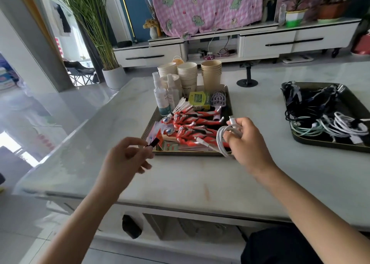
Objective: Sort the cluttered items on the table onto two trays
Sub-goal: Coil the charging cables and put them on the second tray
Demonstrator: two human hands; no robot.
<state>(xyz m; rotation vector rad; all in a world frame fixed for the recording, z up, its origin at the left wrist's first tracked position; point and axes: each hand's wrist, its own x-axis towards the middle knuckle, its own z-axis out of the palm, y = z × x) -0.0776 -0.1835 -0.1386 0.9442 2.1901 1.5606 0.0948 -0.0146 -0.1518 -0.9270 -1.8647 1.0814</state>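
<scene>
Two trays [230, 103] [328, 146]; left grip [124, 157] tight on one black stick [153, 143], right grip [250, 141] tight round one white cable [221, 140].

A potted palm [106, 49] stands left of the white cabinet [268, 43] (pink checked cloth [204, 7] draped above).

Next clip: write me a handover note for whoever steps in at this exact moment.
Left hand pinches a small black item at the mixed tray's near corner.
Right hand grips a coiled white cable.
Mixed tray holds paper cups, spray bottles and toy figures; cable tray holds bundled cables.
Done: most items look sorted.
Left: white cable probably goes to the cable tray; black item's identity is unclear.
</scene>
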